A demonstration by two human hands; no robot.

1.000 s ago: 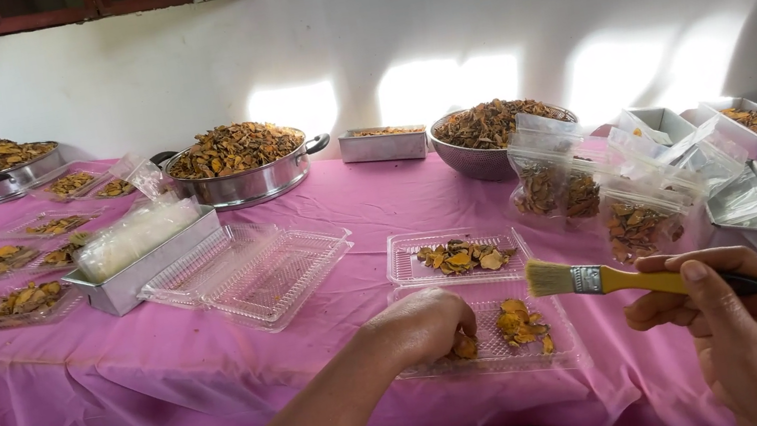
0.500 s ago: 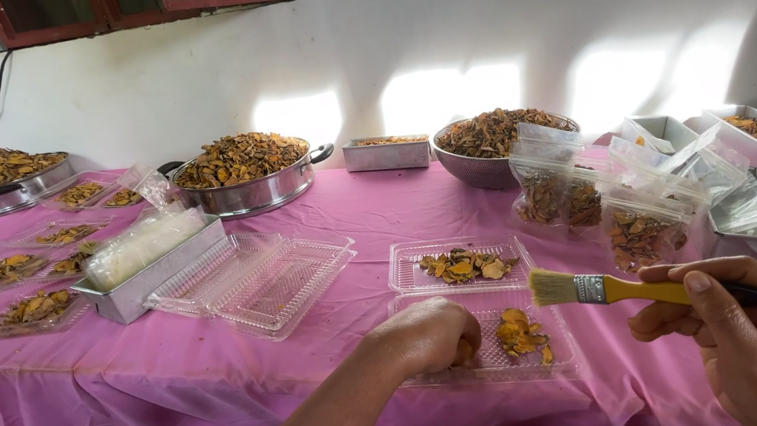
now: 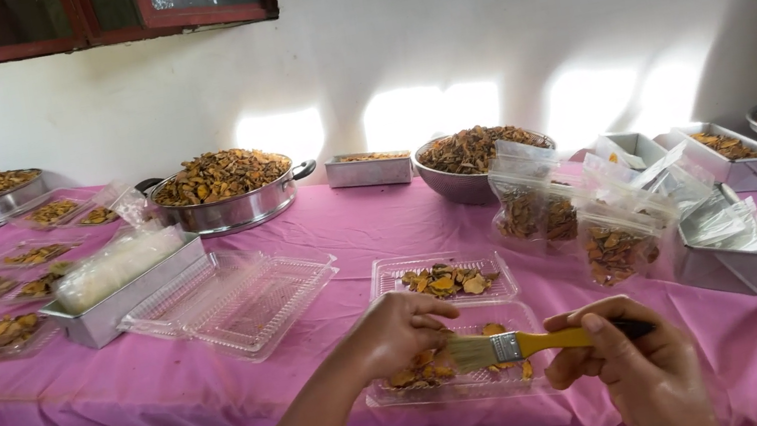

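My right hand [image 3: 631,371] grips a yellow-handled paintbrush [image 3: 521,344] and holds its bristles over a clear plastic tray [image 3: 457,388] of dried orange-brown slices near the table's front edge. My left hand [image 3: 399,331] reaches into that same tray, fingers curled on the slices; what they pinch is hidden. A second clear tray [image 3: 442,281] with a few slices lies just behind it.
A pink cloth [image 3: 351,228] covers the long table. An open empty clamshell box [image 3: 236,301] and a metal tin of bags [image 3: 111,281] lie at left. Big metal bowls [image 3: 223,192] of dried slices stand at the back. Filled clear pouches [image 3: 582,221] lean at right.
The brush has come down and left, from above the tray to right over the slices. My left hand has stayed in the front tray. The view has shifted slightly right.
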